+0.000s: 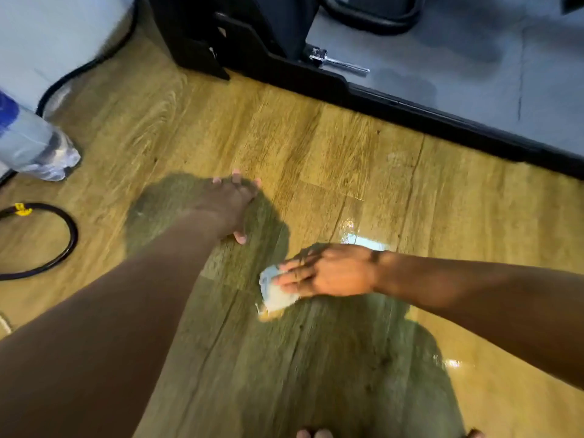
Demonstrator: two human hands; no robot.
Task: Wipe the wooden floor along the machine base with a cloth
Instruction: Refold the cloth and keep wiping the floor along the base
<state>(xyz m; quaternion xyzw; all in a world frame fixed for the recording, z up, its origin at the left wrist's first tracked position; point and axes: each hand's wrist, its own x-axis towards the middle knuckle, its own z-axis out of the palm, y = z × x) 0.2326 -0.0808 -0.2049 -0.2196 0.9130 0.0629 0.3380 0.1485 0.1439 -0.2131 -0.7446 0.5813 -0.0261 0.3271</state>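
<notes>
Left hand [230, 207]: palm down on wooden floor [316, 147], fingers [237, 180] spread and straight, holding nothing. Right hand [328, 271]: fingers [292, 273] laid out flat on top of the cloth [276, 294], pressing it to the floor, not curled round it. Cloth pale and bunched, mid-floor, well apart from the floor edge where the black machine base [442, 121] runs. Wet sheen beside the right wrist. Plastic bottle [34, 143] and looped black cable [71, 235] by the left floor edge.
</notes>
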